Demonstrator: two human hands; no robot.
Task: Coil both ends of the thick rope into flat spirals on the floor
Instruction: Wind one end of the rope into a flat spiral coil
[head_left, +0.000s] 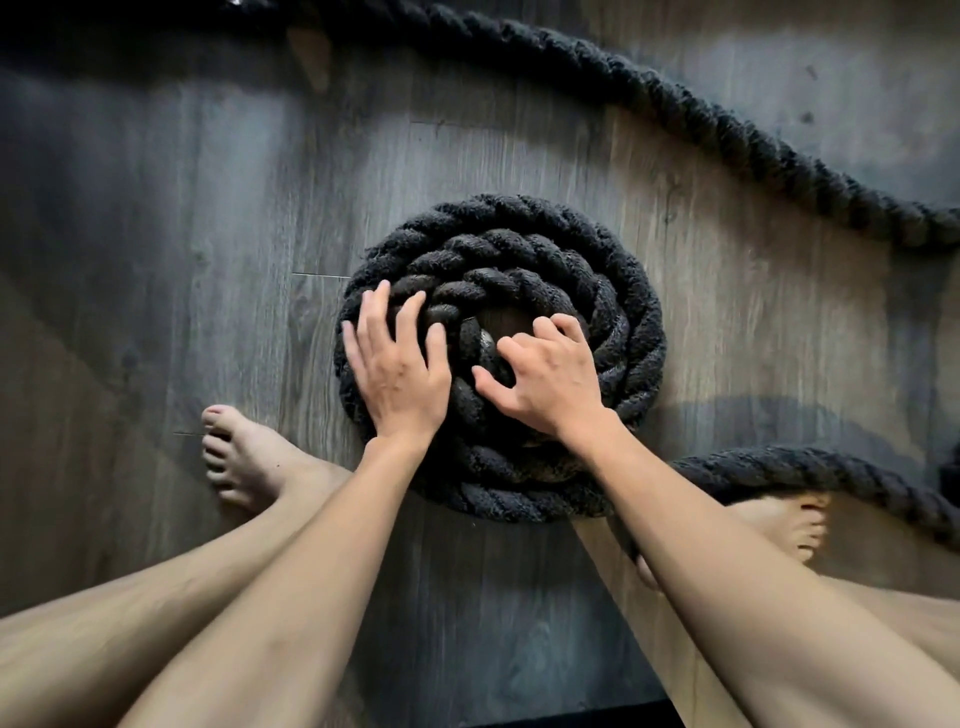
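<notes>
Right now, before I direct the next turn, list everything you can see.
spiral of thick black twisted rope: one, black, flat at floor centre
loose rope stretches: two, black; one from the top to the right edge, one leaving the spiral at lower right
grey wood-plank floor: one, grey-brown, beneath everything
bare feet: two; one left of the spiral, one under the lower stretch
left hand: fingers spread, presses the spiral's left side
right hand: fingers curled on the inner turns

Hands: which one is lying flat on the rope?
The left hand presses flat, fingers spread, on the rope spiral; the right hand has curled fingers.
</notes>
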